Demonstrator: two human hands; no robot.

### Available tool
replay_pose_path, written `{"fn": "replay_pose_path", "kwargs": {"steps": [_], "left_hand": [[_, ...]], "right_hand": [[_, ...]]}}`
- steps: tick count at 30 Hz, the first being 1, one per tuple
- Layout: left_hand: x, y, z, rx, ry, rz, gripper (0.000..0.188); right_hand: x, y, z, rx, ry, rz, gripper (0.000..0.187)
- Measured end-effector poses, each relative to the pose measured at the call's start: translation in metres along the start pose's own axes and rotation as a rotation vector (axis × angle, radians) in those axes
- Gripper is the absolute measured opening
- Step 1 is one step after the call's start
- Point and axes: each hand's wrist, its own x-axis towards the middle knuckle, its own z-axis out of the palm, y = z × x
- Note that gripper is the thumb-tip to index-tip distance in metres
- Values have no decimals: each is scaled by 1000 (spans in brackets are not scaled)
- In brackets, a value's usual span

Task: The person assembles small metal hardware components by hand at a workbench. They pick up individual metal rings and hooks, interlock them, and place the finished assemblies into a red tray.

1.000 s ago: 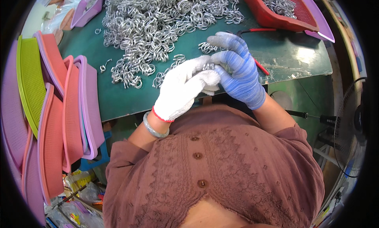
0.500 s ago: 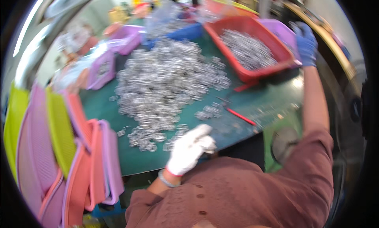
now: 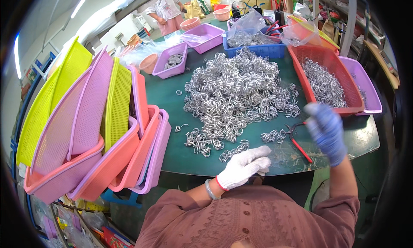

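My left hand (image 3: 246,166), in a white glove, rests at the near table edge beside a few loose metal rings (image 3: 234,150). Its fingers are bent and pressed together; whatever they may hold is hidden. My right hand (image 3: 327,134), in a blue glove, is smeared by motion above the table's right side. Close by it lie red-handled pliers (image 3: 300,147), their jaws next to a small cluster of rings (image 3: 274,136). A big heap of silvery wire-like rings (image 3: 234,93) covers the middle of the table. At the right, a red basket (image 3: 357,107) holds more rings.
Stacked green, purple and pink baskets (image 3: 103,132) lean at the left. A purple tray (image 3: 373,97) sits under the red basket. Farther back are a blue basket (image 3: 254,51), purple trays (image 3: 171,63) and plastic bags. A person (image 3: 165,13) stands across the room.
My right hand has come back from the purple tray at the far right to near the pliers. The view has turned, so the table sits farther right. My left hand keeps its pose.
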Motion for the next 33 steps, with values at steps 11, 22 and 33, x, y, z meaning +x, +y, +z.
{"fn": "replay_pose_path", "kwargs": {"steps": [11,22,33], "left_hand": [[-12,4,-2,-23,101,37,43],[-11,3,-6,57,57,98,32],[-8,3,-7,-32,116,57,26]], "right_hand": [[-41,-40,93,-173,-484,66,35],[-48,-17,77,-85,-315,230,34],[-52,-18,97,-112,-481,139,39]]}}
